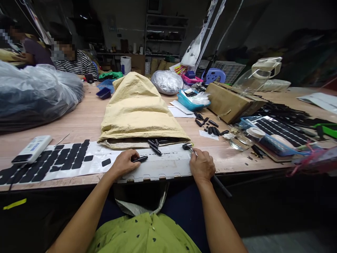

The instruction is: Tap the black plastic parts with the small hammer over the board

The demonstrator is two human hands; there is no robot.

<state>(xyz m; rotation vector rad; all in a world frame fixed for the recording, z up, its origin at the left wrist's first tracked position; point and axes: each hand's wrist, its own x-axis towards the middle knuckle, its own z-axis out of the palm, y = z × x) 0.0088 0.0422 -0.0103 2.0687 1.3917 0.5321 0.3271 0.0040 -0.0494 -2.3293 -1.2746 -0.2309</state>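
Observation:
My left hand [125,163] is closed around a black tube-shaped part [140,159], held just above a white board [155,167] at the table's front edge. In my right hand [202,164] is a small hammer [187,146], gripped by its shaft. The hammer's head is dark with a yellowish end, and its dark handle sticks out below my fist. Between my hands lies the mouth of a yellow woven sack [142,116]. Several more black tube-shaped parts [155,147] spill from its opening; the sack's inside is mostly hidden.
On the left are a sheet of black stickers [71,158], a white device [33,149] and a large plastic bag [37,95]. To the right sit loose black parts [214,130], a cardboard box [230,102] and a blue tray [193,100]. Two people sit at the far left.

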